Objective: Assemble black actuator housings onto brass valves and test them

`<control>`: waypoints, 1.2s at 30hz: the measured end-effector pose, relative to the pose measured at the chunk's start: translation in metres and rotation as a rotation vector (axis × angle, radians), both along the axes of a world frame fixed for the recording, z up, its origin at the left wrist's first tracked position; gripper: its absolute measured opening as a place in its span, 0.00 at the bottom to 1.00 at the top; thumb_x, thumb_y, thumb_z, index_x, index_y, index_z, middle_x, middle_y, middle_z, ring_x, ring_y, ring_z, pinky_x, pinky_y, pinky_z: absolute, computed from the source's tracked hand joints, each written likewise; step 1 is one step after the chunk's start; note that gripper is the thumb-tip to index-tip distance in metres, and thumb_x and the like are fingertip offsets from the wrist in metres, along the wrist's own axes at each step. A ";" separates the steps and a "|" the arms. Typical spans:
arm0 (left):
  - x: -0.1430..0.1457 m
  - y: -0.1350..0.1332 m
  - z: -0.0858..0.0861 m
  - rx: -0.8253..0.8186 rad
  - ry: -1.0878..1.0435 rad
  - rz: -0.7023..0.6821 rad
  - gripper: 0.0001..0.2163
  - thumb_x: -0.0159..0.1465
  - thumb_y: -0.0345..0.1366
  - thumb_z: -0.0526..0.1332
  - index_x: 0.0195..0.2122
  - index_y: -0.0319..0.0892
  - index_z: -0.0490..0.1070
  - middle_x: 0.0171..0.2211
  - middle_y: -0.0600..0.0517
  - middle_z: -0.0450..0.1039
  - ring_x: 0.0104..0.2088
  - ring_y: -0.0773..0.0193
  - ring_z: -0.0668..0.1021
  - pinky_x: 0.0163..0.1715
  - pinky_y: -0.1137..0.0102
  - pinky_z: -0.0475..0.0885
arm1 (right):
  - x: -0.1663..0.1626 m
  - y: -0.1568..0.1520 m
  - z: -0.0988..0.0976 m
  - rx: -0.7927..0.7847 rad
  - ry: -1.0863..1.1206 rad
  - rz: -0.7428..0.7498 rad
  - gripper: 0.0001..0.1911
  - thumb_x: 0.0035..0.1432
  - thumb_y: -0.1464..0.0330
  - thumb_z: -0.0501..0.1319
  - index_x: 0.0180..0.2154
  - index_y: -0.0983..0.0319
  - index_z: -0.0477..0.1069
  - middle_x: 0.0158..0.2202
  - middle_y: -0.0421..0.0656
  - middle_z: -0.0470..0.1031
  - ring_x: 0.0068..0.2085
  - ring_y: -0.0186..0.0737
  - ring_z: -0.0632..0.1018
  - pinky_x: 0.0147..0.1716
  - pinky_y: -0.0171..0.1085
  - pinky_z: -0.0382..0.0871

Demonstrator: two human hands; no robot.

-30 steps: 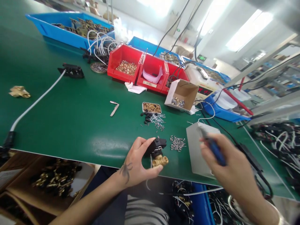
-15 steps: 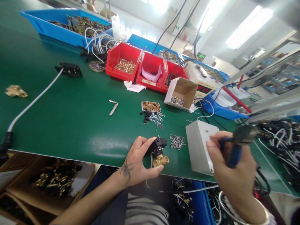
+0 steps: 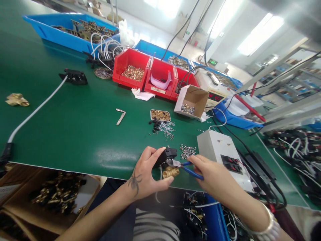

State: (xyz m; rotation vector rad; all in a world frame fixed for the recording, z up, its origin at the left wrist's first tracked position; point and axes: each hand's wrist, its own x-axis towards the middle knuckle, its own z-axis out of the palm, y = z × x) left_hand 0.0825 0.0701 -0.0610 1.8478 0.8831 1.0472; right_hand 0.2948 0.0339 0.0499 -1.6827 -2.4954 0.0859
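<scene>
My left hand (image 3: 147, 172) is closed around a valve assembly, a black plastic housing (image 3: 171, 153) with a brass valve body (image 3: 171, 172) below it. Blue-handled pliers (image 3: 188, 169) are gripped in my right hand (image 3: 209, 170). Their metal jaws meet the assembly between the housing and the brass body; what exactly they pinch is too small to tell. A pile of small screws (image 3: 187, 151) lies just beyond the jaws. Right of it stands a grey box (image 3: 209, 150) with black switches or terminals on its face.
Wire clips (image 3: 167, 128) lie by a small tray of brass parts (image 3: 150, 115). Red bins (image 3: 117, 72), a cardboard box (image 3: 192, 97) and a blue bin (image 3: 60, 36) stand behind. An L-shaped metal tool (image 3: 121, 117) and a brass fitting (image 3: 17, 99) lie to the left.
My right hand has come left and down from above the grey box, bringing the pliers' jaws to the valve assembly. My left hand keeps its hold in nearly the same place.
</scene>
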 end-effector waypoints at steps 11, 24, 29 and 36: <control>0.002 0.000 0.001 0.037 0.021 -0.004 0.33 0.53 0.37 0.68 0.60 0.38 0.63 0.44 0.46 0.66 0.45 0.56 0.72 0.47 0.59 0.74 | -0.002 -0.001 -0.002 0.039 0.023 -0.018 0.15 0.56 0.79 0.48 0.41 0.61 0.66 0.27 0.40 0.66 0.23 0.39 0.69 0.21 0.34 0.58; 0.002 0.002 0.001 0.019 0.021 0.001 0.33 0.53 0.37 0.67 0.60 0.41 0.63 0.45 0.46 0.66 0.46 0.55 0.74 0.47 0.59 0.75 | 0.002 -0.001 -0.006 0.006 -0.074 -0.038 0.16 0.53 0.79 0.49 0.40 0.62 0.67 0.28 0.42 0.68 0.23 0.40 0.71 0.22 0.34 0.58; 0.004 0.002 0.001 0.065 0.006 0.007 0.32 0.53 0.37 0.68 0.60 0.42 0.63 0.44 0.47 0.66 0.44 0.55 0.74 0.45 0.59 0.75 | 0.001 -0.005 0.008 0.352 0.234 -0.255 0.08 0.62 0.74 0.56 0.43 0.59 0.65 0.32 0.40 0.70 0.27 0.38 0.72 0.27 0.32 0.65; 0.003 0.002 0.000 0.022 0.029 -0.004 0.33 0.53 0.37 0.68 0.61 0.39 0.62 0.46 0.45 0.66 0.47 0.54 0.74 0.48 0.58 0.75 | -0.001 0.001 -0.008 0.040 -0.091 -0.035 0.16 0.52 0.80 0.48 0.38 0.62 0.67 0.28 0.42 0.68 0.24 0.41 0.72 0.22 0.35 0.58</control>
